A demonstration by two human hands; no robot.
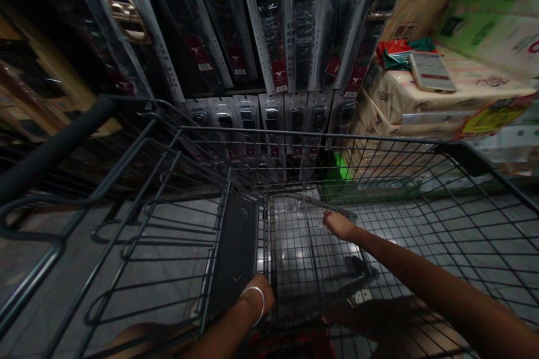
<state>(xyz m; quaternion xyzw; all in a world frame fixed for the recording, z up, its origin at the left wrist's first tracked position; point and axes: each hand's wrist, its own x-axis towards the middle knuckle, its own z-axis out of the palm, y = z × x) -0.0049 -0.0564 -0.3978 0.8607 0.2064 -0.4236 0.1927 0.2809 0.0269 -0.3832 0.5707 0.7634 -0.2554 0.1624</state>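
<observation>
A shopping cart (290, 133) with a dark wire basket fills the lower view, and both my arms reach down into it. My right hand (339, 225) is closed low in the basket, beside a long, thin clear-and-dark strip (311, 199). A bit of something translucent shows at its fingertips, too unclear to name. My left hand (261, 287), with a silver bangle (256, 305) at the wrist, is curled beside the grey plastic seat panel (233, 252). What it grips, if anything, is hidden.
Packaged belts (278, 22) hang in rows ahead, with smaller packs (248, 115) below. At right, a phone (432, 72) and a red-and-green packet (406, 53) lie on stacked tissue packs (404, 95). The cart's handle (54, 143) is at left.
</observation>
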